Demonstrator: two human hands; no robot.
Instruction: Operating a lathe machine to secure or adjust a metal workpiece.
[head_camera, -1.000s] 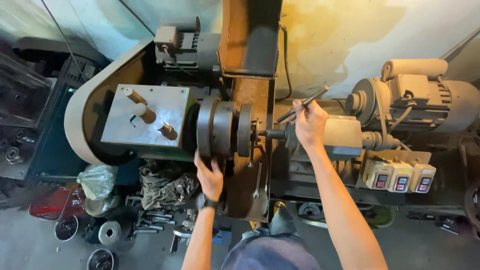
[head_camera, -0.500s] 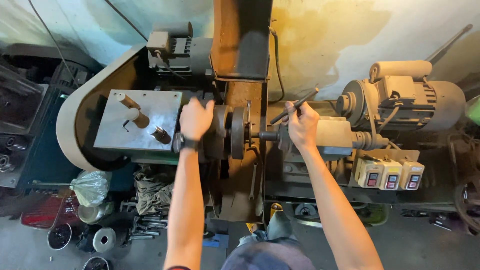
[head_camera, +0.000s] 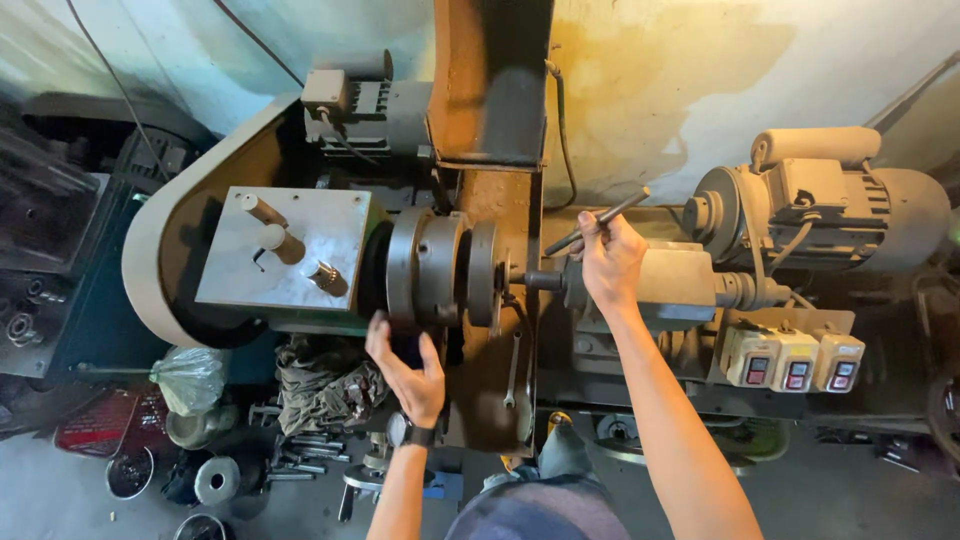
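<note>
I look down on an old lathe. Its round grey chuck (head_camera: 432, 268) sits mid-frame beside a steel plate (head_camera: 285, 250) on the headstock. My left hand (head_camera: 405, 368), with a dark wristwatch, is just below the chuck, palm up and fingers apart, holding nothing. My right hand (head_camera: 608, 262) is closed around a thin metal lever (head_camera: 612, 220) on top of the tailstock body (head_camera: 675, 282). A short spindle (head_camera: 540, 281) points from the tailstock toward the chuck.
A grey electric motor (head_camera: 835, 205) stands at the right, with a row of three switch boxes (head_camera: 792, 358) below it. A wrench (head_camera: 512, 370) hangs on the machine's front. Rags (head_camera: 325, 385), a plastic bag (head_camera: 190, 380) and several metal parts lie on the floor at lower left.
My left hand has dropped from the top of the chuck to below it and opened. My right hand has stayed on the lever.
</note>
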